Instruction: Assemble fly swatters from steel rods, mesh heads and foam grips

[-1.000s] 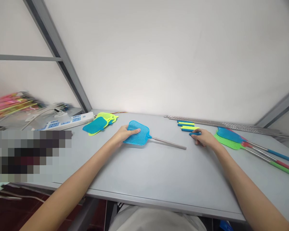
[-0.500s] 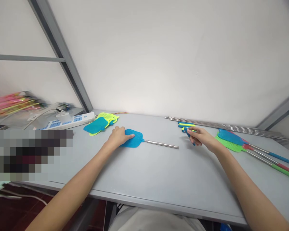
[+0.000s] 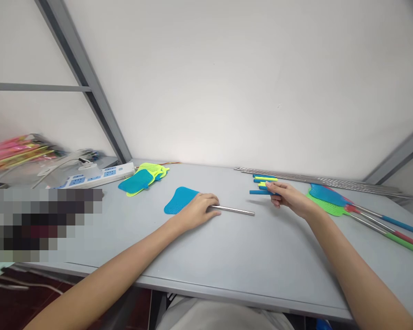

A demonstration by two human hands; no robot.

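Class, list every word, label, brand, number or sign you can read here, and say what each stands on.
No readable text anywhere.
White power strip: any print is too small to read.
Pink and yellow bundle: too blurred to tell.
Blue swatter and blue tube: no lettering can be made out.

The left hand (image 3: 197, 211) covers where the blue swatter head (image 3: 179, 200) meets its metal rod (image 3: 236, 210); the right hand (image 3: 285, 196) hides the blue tube's (image 3: 259, 192) right end. Pixelation masks the dark shape (image 3: 37, 224) at lower left.
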